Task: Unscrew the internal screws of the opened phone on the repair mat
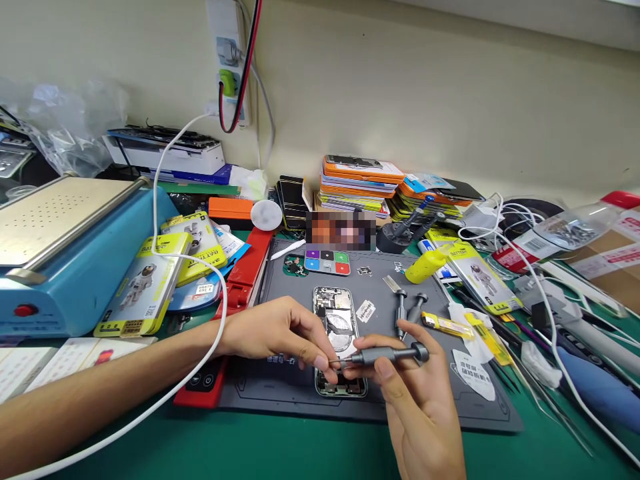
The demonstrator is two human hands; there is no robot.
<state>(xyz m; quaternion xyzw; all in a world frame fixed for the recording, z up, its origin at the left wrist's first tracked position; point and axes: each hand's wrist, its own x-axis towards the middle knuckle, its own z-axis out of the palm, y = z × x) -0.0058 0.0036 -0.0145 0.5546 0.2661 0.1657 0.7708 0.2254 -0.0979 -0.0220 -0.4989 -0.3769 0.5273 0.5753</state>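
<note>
Above the lower part of an opened phone (340,323), my right hand (417,393) holds a grey precision screwdriver (385,355) almost level, its thin tip pointing left. My left hand (295,340) pinches at that tip with thumb and fingertips; whether a small screw is between them I cannot make out. The phone lies on a dark grey work mat (280,390) with its inside parts showing. Part of it is hidden behind my hands. Two more screwdrivers (401,310) lie on the mat to the right, and a razor blade (366,311) is beside the phone.
A yellow bottle (427,263) and a colored parts tray (327,262) lie at the mat's back. A blue heating machine (90,267) and battery boxes (145,287) stand left. A white cable (223,313) crosses over my left forearm. Tweezers (550,397) and tools crowd the right.
</note>
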